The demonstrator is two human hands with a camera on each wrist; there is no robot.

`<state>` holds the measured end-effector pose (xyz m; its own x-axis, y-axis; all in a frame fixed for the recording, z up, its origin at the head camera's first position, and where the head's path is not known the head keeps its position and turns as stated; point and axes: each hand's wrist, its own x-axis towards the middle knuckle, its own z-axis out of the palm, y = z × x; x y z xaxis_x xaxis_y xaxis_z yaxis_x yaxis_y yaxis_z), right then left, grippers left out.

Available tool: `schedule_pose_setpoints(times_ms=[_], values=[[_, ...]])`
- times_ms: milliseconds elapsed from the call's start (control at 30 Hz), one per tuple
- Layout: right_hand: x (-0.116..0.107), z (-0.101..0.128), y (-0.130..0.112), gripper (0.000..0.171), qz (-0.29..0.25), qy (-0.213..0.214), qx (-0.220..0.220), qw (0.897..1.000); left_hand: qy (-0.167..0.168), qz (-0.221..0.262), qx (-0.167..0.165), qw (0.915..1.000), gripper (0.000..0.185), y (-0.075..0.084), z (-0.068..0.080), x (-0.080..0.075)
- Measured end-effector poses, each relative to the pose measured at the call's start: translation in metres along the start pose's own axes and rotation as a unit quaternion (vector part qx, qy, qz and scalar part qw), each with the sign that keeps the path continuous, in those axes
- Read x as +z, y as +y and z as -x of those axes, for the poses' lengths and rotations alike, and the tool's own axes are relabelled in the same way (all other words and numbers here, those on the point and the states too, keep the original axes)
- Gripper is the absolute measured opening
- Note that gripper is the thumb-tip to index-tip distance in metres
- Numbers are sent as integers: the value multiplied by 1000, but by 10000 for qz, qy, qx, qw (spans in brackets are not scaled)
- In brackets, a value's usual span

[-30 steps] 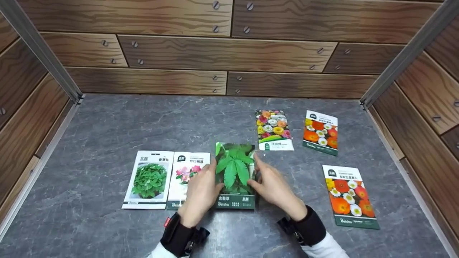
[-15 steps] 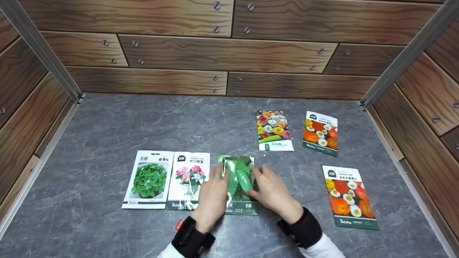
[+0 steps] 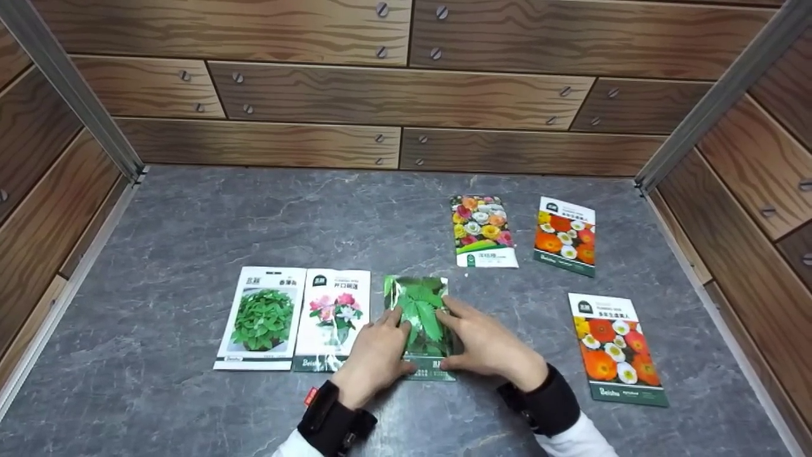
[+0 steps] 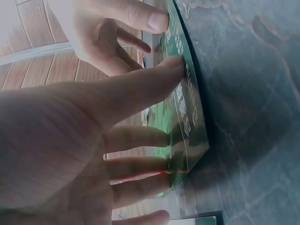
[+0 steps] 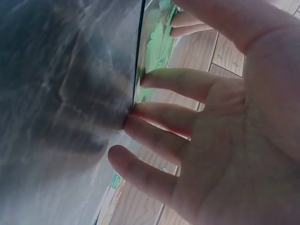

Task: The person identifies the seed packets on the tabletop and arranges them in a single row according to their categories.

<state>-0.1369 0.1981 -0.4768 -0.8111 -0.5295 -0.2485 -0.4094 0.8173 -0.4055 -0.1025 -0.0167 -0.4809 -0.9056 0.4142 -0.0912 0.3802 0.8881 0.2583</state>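
Note:
A green seed packet (image 3: 422, 317) with a fern-like leaf picture lies flat on the grey table in the head view. My left hand (image 3: 375, 349) presses on its left side, fingertips and thumb touching the glossy face; the left wrist view shows these fingers (image 4: 136, 139) fairly straight. Along the packet's right edge rests my right hand (image 3: 491, 343), with its fingers (image 5: 173, 84) extended and spread in the right wrist view. Left of the green packet, a small gap away, lies a packet with pink flowers (image 3: 336, 304), touching a packet with a leafy plant (image 3: 263, 317).
Behind the right hand lies a packet of multicoloured flowers (image 3: 482, 222). An orange-flower packet (image 3: 564, 238) is at the back right, and a similar orange-flower packet (image 3: 615, 349) lies nearer at the right. Wood-patterned walls (image 3: 399, 95) enclose the table (image 3: 254, 216).
The green packet has come down and slightly toward the body, from between both hands to flat on the table. My left fingers have drawn back along its face.

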Motion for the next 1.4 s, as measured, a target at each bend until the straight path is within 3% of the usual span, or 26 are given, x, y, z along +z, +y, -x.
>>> schedule_pose_setpoints(times_ms=[400,800,1400], values=[[7,-5,-5,88,-341,-17,165,9993,-73,123,-195,9997,67,-5,1,-2],[10,-6,-7,81,-258,57,-156,9995,-152,72,-326,9993,68,-7,2,-5],[13,-6,-9,77,-227,-249,-219,9992,-190,215,-487,9984,65,-10,2,-7]])
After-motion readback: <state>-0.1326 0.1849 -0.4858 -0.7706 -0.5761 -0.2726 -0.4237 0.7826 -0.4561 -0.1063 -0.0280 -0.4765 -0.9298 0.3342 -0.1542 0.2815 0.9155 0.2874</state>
